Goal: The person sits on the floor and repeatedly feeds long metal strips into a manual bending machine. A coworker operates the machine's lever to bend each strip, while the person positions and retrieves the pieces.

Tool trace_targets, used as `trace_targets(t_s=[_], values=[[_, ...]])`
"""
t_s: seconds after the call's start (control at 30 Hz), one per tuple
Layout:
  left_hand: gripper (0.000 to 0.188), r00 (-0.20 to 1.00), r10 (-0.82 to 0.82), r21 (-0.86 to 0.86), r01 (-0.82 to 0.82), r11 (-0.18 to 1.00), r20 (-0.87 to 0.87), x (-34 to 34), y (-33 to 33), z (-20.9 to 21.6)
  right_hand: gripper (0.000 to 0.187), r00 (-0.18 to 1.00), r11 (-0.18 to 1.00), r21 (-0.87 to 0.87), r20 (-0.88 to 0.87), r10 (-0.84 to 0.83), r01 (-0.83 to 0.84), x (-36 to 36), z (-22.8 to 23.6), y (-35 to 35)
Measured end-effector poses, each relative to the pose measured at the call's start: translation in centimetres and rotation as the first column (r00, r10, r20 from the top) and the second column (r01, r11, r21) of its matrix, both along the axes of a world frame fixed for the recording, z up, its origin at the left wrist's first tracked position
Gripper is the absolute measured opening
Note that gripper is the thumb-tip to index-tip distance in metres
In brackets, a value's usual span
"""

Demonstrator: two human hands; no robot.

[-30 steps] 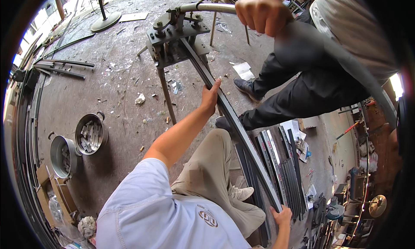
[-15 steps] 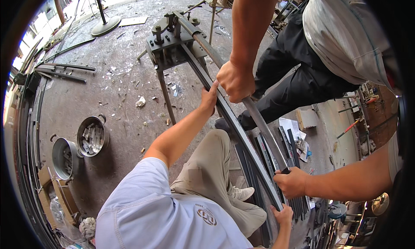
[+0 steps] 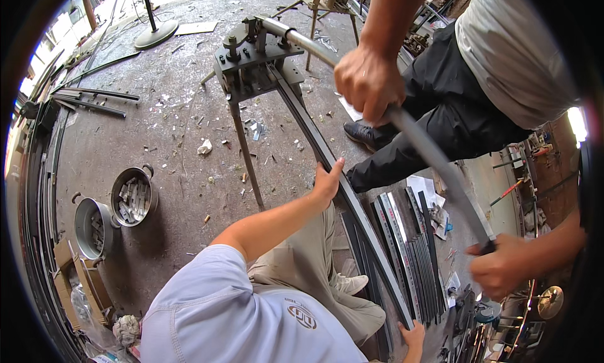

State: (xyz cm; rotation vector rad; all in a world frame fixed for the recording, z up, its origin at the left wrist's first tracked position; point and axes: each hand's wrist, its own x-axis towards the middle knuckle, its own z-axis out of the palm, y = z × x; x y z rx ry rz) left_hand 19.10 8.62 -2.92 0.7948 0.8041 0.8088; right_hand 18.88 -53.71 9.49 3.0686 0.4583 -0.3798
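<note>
A long, narrow metal profile [image 3: 371, 240], dark with a silver face, runs from a lever-operated metal press [image 3: 255, 64] down toward the lower right. Partway along it, my left hand [image 3: 327, 181] is closed round the profile. Its near end is in my right hand [image 3: 413, 335], the fingers partly hidden behind the bar. Across from me, a standing person grips the press's long steel lever [image 3: 428, 142]. One of that person's hands [image 3: 371, 83] is midway along the lever; the other hand [image 3: 497, 265], blurred, holds its dark end.
Several dark and silver profiles [image 3: 409, 256] lie on the right beyond the bar. Two metal pots [image 3: 94, 227] with short cut pieces stand on the floor at left, near a cardboard box [image 3: 63, 256]. Scraps litter the floor; a round stand base [image 3: 156, 34] is farther back.
The lever has swung to the right, away from the profile, with the standing person's hands on it. My left hand has shifted nearer along the bar, and my right hand has come slightly closer.
</note>
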Motion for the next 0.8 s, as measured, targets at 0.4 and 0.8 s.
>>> trace_targets(t_s=[0.4,0.8], values=[[0.049,0.997,-0.031,-0.017,0.029,0.999,-0.068,-4.0,0.4,1.2,0.053,0.998,0.995,0.097,-0.057,-0.011,0.017,-4.8,-3.4,-0.5],[0.047,0.997,-0.05,0.029,0.052,0.998,-0.066,-4.8,3.0,3.1,0.052,0.998,0.998,0.068,-0.055,-0.01,0.014,-5.4,-4.0,1.6]])
